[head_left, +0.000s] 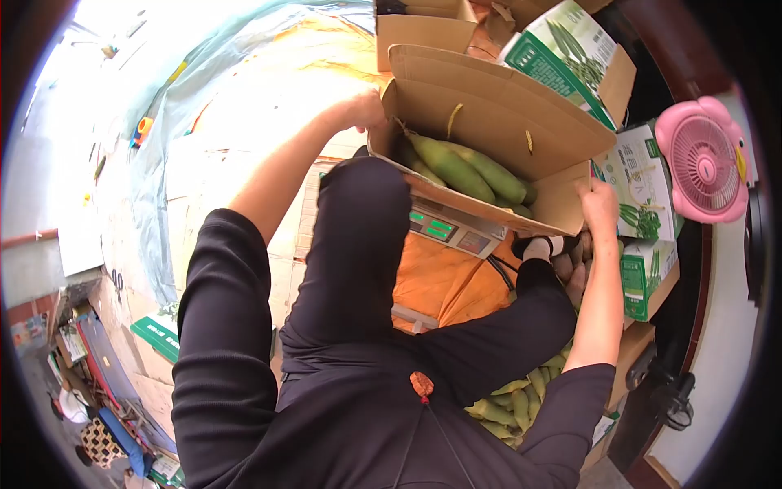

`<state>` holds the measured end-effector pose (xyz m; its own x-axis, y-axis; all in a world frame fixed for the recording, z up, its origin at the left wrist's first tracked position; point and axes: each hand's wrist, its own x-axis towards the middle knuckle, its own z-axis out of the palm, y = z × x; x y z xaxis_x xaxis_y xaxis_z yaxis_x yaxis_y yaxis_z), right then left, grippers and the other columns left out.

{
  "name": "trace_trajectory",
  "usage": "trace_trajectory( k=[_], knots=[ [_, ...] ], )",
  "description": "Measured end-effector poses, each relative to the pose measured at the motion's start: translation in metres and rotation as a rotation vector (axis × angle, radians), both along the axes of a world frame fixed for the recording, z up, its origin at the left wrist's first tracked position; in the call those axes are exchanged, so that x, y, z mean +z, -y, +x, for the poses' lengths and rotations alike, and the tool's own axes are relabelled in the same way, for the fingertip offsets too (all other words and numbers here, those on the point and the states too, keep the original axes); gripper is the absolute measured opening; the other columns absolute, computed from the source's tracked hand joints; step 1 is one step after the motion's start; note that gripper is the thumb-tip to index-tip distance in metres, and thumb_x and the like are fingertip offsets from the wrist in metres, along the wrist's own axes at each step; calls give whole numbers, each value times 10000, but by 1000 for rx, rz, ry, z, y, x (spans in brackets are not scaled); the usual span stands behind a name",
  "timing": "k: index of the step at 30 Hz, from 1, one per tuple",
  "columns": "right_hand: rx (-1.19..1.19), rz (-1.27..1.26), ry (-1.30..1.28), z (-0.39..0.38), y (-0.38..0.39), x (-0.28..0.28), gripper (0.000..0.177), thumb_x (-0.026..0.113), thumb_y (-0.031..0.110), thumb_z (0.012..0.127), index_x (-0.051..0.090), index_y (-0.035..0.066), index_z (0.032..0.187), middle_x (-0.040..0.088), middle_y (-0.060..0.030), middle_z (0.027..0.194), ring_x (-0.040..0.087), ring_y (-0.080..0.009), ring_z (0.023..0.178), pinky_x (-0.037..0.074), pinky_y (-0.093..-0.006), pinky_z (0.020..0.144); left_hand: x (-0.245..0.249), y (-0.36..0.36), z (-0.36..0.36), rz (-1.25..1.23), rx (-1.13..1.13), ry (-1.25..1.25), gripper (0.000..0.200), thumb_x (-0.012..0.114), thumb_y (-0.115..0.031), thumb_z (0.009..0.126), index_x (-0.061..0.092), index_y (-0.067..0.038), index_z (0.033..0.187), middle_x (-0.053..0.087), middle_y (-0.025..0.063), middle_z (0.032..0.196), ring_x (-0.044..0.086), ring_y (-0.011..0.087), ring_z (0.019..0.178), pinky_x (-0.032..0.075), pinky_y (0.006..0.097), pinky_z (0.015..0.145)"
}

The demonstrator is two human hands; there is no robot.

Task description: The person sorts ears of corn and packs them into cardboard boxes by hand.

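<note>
An open cardboard box rests on a digital scale with green digits. Several green corn cobs in husk lie inside the box. My left hand grips the box's left edge. At the box's right side, my right hand holds its lower corner. The scale stands on an orange surface in front of my raised knee in black trousers.
More green corn cobs lie piled on the floor at my right. Printed green-and-white cartons stack at the right, another behind the box. A pink fan stands at far right. Flattened cardboard covers the floor at left.
</note>
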<state>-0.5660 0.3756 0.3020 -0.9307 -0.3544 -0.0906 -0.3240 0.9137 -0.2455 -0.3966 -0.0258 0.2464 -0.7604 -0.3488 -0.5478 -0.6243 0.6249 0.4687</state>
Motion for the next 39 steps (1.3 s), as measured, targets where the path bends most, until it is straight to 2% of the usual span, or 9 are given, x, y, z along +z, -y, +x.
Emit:
trace_trajectory(
  k=[4, 17, 21, 22, 26, 28, 35, 37, 39],
  knots=[
    [76, 18, -99, -2, 47, 17, 341, 569, 372, 793, 680, 68, 903, 643, -219, 861, 609, -397, 852, 463, -464, 720, 15, 32, 36, -13, 163, -61, 422, 656, -252, 808, 557, 75, 1054, 641, 163, 939, 626, 223, 851, 492, 336, 739],
    [565, -119, -143, 122, 245, 11, 313, 605, 365, 794, 661, 59, 824, 645, -189, 809, 614, -393, 788, 484, -462, 682, -16, 135, 318, -270, 558, -217, 386, 605, -270, 840, 638, 65, 1028, 668, 179, 978, 622, 222, 929, 469, 337, 836],
    [760, -85, -60, 210, 293, -33, 249, 599, 301, 787, 685, 72, 834, 656, -174, 788, 641, -344, 776, 504, -423, 702, 22, 129, 426, -687, 93, 211, 252, 584, -288, 835, 693, -71, 901, 657, 188, 772, 639, 350, 739, 507, 413, 656],
    [788, -48, -58, 244, 301, -36, 230, 579, 258, 772, 682, 54, 799, 656, -177, 764, 651, -334, 778, 522, -423, 695, 1, 138, 465, -1034, -401, 421, 134, 536, -182, 828, 659, -204, 780, 641, 1, 700, 633, 152, 710, 504, 330, 618],
    [976, 119, 305, 351, 305, -58, 189, 553, 138, 720, 696, 42, 800, 676, -162, 865, 673, -272, 833, 535, -387, 685, -106, 199, 664, -1155, -454, 339, 159, 534, -127, 806, 663, -126, 712, 642, 78, 693, 638, 215, 633, 493, 365, 518],
    [871, 149, 505, 392, 301, -53, 193, 616, 149, 666, 706, 35, 793, 673, -155, 821, 669, -283, 825, 541, -402, 672, -70, 177, 685, -821, 411, 301, 338, 619, -359, 812, 643, -22, 824, 627, 224, 746, 617, 379, 682, 481, 494, 590],
    [999, 179, 692, 444, 285, -109, 188, 642, 179, 724, 716, 66, 855, 691, -147, 900, 665, -275, 901, 533, -374, 704, -124, 152, 726, -965, 99, 773, 217, 562, -257, 857, 623, -129, 1021, 657, 55, 1009, 635, 213, 893, 506, 383, 698],
    [1026, 18, 665, 418, 287, -94, 232, 617, 228, 756, 703, 34, 850, 679, -175, 883, 654, -315, 888, 519, -404, 748, -76, 124, 687, -572, 442, 729, 317, 482, -241, 896, 598, -129, 1170, 612, 134, 1164, 605, 330, 1002, 516, 444, 765],
    [1008, -113, 531, 393, 288, -61, 248, 609, 244, 769, 698, 28, 851, 676, -178, 875, 650, -326, 879, 512, -416, 763, -86, 126, 698, -772, 524, 575, 249, 517, -205, 877, 657, -95, 1052, 639, 154, 1090, 608, 335, 982, 514, 443, 747]
  ],
)
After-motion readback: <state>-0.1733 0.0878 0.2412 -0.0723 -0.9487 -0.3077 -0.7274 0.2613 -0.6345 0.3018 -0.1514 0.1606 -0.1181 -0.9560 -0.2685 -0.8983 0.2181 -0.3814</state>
